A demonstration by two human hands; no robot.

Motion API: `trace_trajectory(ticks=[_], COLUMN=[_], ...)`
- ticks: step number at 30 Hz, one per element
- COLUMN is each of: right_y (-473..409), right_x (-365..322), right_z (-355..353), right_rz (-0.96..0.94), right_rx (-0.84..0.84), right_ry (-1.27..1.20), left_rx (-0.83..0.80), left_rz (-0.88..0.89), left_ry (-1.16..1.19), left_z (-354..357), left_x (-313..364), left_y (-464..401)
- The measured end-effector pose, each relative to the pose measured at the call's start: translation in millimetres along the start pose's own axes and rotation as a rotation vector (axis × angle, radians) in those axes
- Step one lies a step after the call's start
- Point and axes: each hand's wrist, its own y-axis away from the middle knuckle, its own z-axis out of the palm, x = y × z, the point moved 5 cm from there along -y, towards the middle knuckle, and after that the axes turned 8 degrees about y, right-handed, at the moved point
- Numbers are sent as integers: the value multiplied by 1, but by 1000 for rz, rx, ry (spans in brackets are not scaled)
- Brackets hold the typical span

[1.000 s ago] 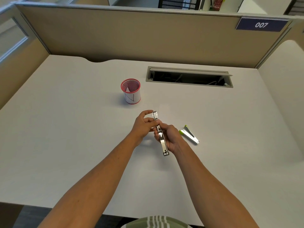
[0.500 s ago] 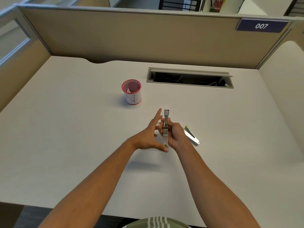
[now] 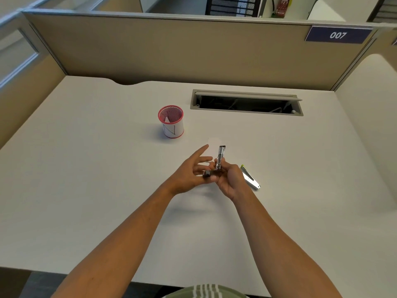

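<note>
Stapler mechanism (image 3: 221,155), a narrow bare-metal strip, is held above the desk (image 3: 86,168) between the two hands, standing nearly upright with its upper end pointing away from the person. Right hand (image 3: 231,181) grips the lower half of the strip: the fingers are curled round it and the thumb lies against its side, so only the upper half shows clear of the fist. Left hand (image 3: 189,175) sits just to the left, fingers straight and spread, index finger pointing forward; the lower fingers touch a grey part at the bottom end of the mechanism, where blur hides the detail of the contact. Green-and-white stapler shell (image 3: 250,178) lies flat on the desk just right of the right hand, apart from the mechanism. White paper slip (image 3: 214,141) lies on the desk just beyond the fingertips. Pink mesh cup (image 3: 171,121), with paper inside, stands upright further out, ahead and left of the left hand. Cable slot (image 3: 247,103) is open in the desk surface ahead and right of both hands, near the partition (image 3: 171,50).
</note>
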Motion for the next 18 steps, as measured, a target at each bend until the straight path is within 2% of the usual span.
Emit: trace_trajectory(ticks=[6, 11, 18], right_y=[4, 10, 11], right_x=[8, 12, 13], right_z=[2, 4, 6], right_rz=[46, 93, 41], right_rx=[-97, -179, -226], right_ry=[107, 229, 308], left_rx=[187, 162, 281], left_rz=[-43, -84, -45], left_ry=[172, 275, 360], left_z=[-17, -16, -16], left_x=[-1, -3, -2], left_y=[-3, -6, -4])
